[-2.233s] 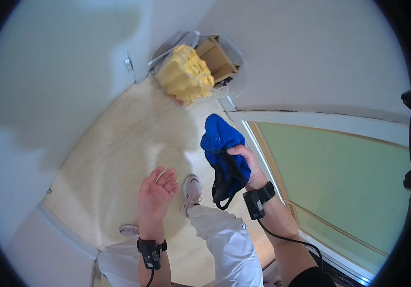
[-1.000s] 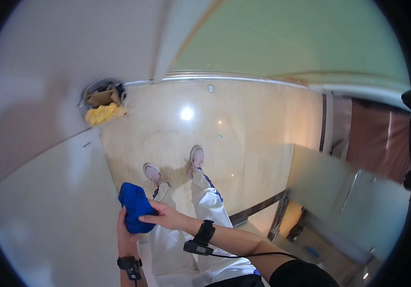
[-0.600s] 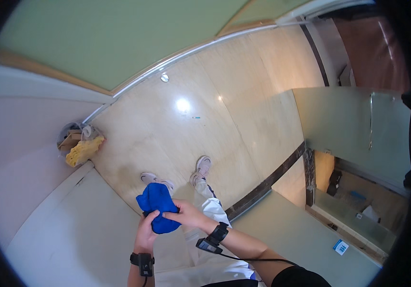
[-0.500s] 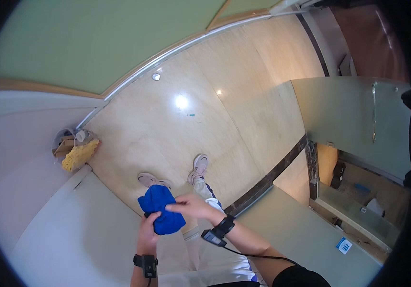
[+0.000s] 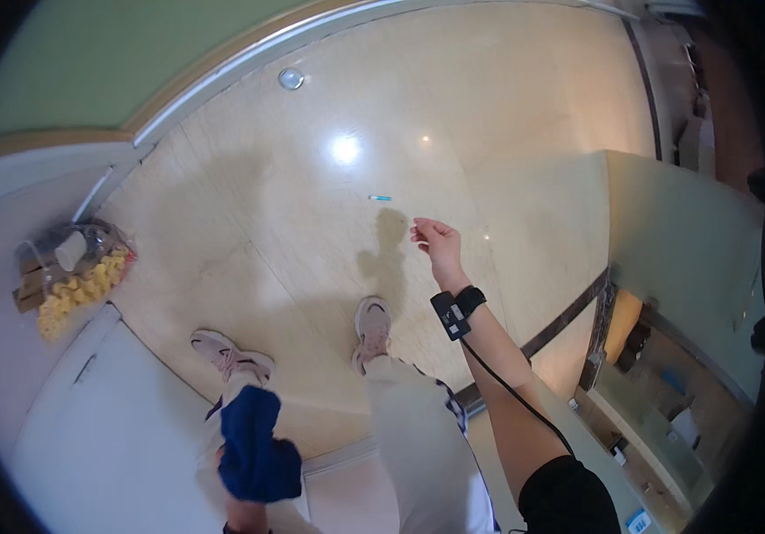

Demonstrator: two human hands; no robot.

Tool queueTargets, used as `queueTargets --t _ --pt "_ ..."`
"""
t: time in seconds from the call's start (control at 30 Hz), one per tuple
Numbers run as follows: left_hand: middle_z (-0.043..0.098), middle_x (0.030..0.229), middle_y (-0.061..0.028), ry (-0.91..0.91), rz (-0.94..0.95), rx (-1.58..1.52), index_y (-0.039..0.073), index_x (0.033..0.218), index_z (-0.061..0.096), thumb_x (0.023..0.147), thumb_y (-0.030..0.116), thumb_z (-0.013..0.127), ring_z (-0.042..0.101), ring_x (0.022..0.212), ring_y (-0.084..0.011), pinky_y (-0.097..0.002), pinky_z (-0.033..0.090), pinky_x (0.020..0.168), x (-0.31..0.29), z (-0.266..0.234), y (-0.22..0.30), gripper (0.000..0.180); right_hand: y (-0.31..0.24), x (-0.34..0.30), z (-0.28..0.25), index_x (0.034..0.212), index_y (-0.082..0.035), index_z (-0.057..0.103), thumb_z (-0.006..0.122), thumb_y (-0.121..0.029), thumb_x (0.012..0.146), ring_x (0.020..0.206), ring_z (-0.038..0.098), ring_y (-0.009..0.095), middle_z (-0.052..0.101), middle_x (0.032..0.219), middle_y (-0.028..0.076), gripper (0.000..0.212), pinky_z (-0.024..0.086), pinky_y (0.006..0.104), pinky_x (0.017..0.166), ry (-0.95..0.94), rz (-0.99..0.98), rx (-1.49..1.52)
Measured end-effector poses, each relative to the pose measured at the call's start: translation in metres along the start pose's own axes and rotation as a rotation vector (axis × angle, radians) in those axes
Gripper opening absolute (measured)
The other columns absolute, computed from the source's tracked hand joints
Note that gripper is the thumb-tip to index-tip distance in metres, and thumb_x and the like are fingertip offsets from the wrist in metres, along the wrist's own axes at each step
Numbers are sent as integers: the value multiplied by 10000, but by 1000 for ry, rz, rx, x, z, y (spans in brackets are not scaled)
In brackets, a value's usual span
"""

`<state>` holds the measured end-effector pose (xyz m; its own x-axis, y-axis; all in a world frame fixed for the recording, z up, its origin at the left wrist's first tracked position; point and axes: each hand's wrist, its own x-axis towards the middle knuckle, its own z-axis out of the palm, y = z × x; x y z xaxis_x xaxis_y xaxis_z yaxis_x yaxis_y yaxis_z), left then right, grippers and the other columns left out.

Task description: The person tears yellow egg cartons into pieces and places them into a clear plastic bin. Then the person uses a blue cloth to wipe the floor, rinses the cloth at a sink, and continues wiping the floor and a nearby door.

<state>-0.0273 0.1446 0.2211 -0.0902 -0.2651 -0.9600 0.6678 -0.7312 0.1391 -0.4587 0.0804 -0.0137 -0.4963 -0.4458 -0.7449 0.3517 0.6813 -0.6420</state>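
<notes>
A crumpled blue cloth (image 5: 256,445) hangs low at the bottom left, gripped by my left hand (image 5: 233,498), which is mostly hidden under the fabric. My right hand (image 5: 436,242) is raised out over the glossy beige floor (image 5: 311,222), fingers loosely apart, holding nothing. A black band with a cable sits on my right wrist (image 5: 455,307). My two feet in light shoes (image 5: 372,327) stand on the floor below.
A basket with yellow cloth and cardboard (image 5: 71,276) sits at the left by a white door (image 5: 106,427). A green wall runs along the top. A small blue object (image 5: 380,198) lies on the floor. A glass partition and a counter (image 5: 667,392) stand at right.
My right hand has let go of the blue cloth and swung out over the floor. The cloth now hangs from my left hand alone. My view has turned further.
</notes>
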Motion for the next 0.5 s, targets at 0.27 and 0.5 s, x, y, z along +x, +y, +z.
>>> queueTargets --t 0.27,0.5 --pt "539 1255 -135 234 -52 -41 37 1299 443 830 346 529 524 1120 -311 -431 409 989 40 -9 17 568 73 108 62 882 1 650 649 -70 790 677 594 157 618 753 71 116 483 286 639 313 -697 -785" --pt "542 1252 -135 232 -52 -180 42 1296 442 847 376 506 527 1116 -311 -433 402 998 4 -27 36 564 51 35 91 827 20 613 627 -65 819 627 586 130 621 717 63 87 477 257 597 -160 -398 -677"
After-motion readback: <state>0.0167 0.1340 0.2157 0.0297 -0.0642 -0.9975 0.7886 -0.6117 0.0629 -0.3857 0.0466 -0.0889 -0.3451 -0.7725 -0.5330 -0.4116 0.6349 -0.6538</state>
